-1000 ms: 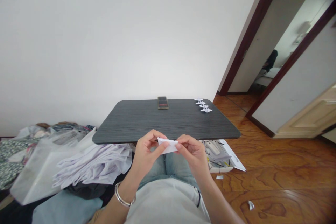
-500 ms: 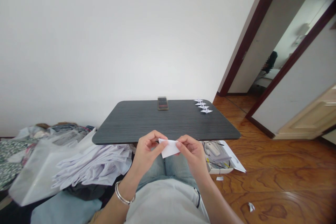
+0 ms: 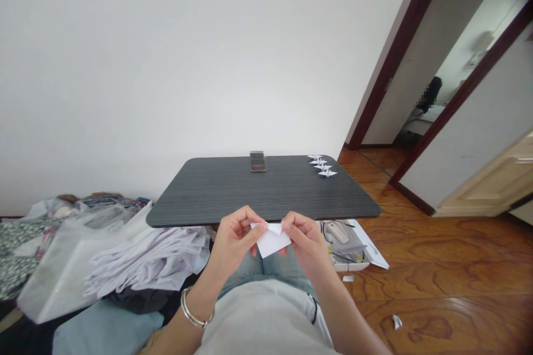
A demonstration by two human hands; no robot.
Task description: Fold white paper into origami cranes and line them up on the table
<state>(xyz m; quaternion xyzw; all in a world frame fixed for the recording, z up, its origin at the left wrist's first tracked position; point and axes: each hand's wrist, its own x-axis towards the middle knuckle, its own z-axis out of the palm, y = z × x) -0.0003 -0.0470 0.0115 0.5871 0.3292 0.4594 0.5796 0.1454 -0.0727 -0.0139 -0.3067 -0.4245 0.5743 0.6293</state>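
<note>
Between my hands, just in front of the table's near edge and above my lap, is a small piece of white paper (image 3: 272,243) with a fold along its top. My left hand (image 3: 238,236) pinches its upper left corner between thumb and fingers. At the upper right corner, my right hand (image 3: 306,237) pinches it in the same way. Several white folded paper cranes (image 3: 327,173) stand in a row at the far right of the dark table (image 3: 233,194).
A small dark framed object (image 3: 257,162), partly blurred, sits at the table's back edge. Folded white cloth (image 3: 154,260) and plastic bags lie to the left. A white box of cables (image 3: 350,265) stands under the table's right side. Paper scraps (image 3: 397,321) lie on the wooden floor.
The lower part of the paper has swung down and opened out, so more of its face shows below the fold. Both hands keep their pinch and have barely moved.
</note>
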